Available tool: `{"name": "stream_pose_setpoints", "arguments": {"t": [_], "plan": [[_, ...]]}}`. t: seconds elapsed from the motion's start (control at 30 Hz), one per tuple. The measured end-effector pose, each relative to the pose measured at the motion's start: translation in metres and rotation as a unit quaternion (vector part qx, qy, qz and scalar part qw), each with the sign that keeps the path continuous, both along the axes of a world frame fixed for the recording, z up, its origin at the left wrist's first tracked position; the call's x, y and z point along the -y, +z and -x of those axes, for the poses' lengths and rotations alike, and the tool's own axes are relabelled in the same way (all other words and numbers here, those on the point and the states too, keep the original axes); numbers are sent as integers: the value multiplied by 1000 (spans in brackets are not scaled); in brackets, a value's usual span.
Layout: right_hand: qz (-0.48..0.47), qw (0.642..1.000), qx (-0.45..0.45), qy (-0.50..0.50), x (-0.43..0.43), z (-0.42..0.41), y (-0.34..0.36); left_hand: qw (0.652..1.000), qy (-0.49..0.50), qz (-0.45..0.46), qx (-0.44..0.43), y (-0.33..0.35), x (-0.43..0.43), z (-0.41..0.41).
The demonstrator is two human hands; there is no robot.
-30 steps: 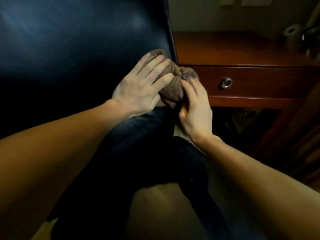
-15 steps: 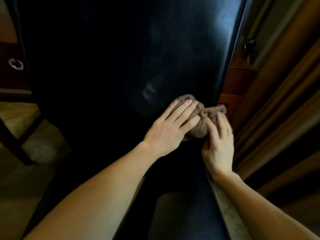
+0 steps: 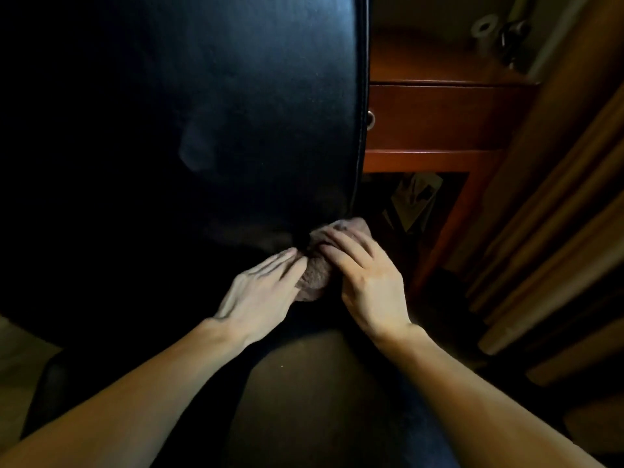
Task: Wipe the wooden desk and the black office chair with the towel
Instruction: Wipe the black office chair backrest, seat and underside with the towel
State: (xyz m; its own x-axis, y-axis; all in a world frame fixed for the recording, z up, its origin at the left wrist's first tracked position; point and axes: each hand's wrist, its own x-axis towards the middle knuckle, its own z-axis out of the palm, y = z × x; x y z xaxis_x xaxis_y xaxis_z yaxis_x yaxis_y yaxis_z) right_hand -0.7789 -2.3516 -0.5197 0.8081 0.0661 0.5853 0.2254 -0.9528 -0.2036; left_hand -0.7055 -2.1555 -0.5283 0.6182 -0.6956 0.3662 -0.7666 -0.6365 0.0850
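Observation:
The black office chair (image 3: 209,113) fills the left and middle of the head view, its leather back upright. A bunched brown towel (image 3: 315,276) lies at the bottom right corner of the backrest, where back and seat meet. My left hand (image 3: 260,293) presses on the towel's left side with straight fingers. From the right, my right hand (image 3: 366,280) lies over the towel with its fingers spread on top. The wooden desk (image 3: 435,116) stands behind the chair at the right, with a drawer and a metal ring pull.
Tan curtains (image 3: 557,231) hang along the right side. A white paper roll (image 3: 484,27) and a dark object stand on the desk's far end. Papers or a bag lie under the desk (image 3: 413,197). Floor shows at the lower left.
Both hands and the towel have slid down the backrest to its bottom right corner. The view has swung, so the desk now shows at the right.

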Motion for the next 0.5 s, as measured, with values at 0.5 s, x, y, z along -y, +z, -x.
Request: {"name": "stream_pose_setpoints", "arguments": {"t": [0.5], "plan": [[-153, 975, -155, -38, -41, -54, -36, 999, 26, -11, 27, -22, -45, -28]]}}
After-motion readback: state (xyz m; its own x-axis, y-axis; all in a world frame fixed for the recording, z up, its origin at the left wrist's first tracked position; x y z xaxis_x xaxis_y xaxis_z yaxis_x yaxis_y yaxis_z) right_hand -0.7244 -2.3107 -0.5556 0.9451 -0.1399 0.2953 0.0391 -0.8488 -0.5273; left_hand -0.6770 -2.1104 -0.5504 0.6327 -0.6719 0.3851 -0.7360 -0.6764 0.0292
